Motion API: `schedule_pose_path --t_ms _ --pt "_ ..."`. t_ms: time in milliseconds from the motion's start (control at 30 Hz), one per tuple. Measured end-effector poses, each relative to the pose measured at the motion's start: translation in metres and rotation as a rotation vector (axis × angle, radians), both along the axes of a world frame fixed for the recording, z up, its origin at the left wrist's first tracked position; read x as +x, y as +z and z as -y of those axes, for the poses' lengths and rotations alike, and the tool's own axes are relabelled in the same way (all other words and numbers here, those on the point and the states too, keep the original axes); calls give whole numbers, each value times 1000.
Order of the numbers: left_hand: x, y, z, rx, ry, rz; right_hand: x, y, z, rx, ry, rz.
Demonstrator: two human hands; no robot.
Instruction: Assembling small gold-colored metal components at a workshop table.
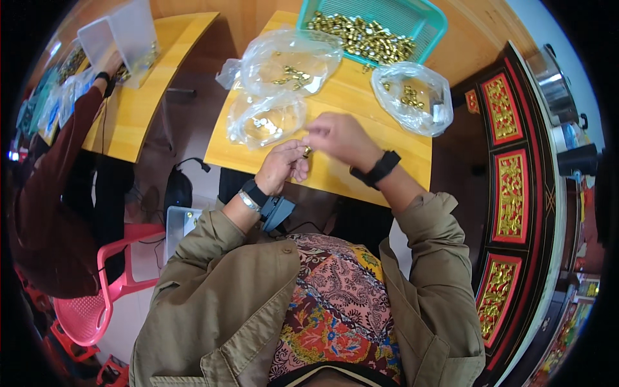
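My left hand (284, 166) is closed around a small gold-coloured metal fitting (307, 152), held between thumb and fingers just over the near edge of the table. Close above it is my right hand (342, 138), slightly blurred, its fingers curled and pressed together near the fitting; whatever they hold is hidden. Beyond the left hand lies an open clear plastic bag (235, 122) with small white pieces. Behind that, a larger clear bag (258, 51) holds several gold fittings. Another clear bag (438, 80) with gold fittings lies to the right.
A green plastic basket (429, 55) heaped with gold fittings stands at the back of the yellow table (387, 177). At another table (171, 48) on the left, a person's hand (113, 64) reaches by a clear bin (132, 32). A pink chair (106, 284) stands left; a carved cabinet (480, 138) right.
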State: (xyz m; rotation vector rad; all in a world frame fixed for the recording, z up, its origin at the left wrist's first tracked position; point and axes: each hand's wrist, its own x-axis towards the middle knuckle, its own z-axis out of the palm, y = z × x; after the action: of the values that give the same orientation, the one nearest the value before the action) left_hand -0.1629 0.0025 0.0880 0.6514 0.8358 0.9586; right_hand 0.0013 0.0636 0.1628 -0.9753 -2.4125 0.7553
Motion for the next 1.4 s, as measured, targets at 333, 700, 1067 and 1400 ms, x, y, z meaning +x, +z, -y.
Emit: schedule_pose_path --t_ms 333,700,1067,1400 --pt "62 32 -14 54 -127 -1 75 -12 16 -365 -114 -332" --pt "67 50 -5 8 -270 -80 223 55 -122 342 -830 234" --pt "86 -28 -69 -85 -277 88 155 15 -231 520 -745 526" --pt "37 4 -111 65 -211 18 94 53 -179 -508 -211 -237"
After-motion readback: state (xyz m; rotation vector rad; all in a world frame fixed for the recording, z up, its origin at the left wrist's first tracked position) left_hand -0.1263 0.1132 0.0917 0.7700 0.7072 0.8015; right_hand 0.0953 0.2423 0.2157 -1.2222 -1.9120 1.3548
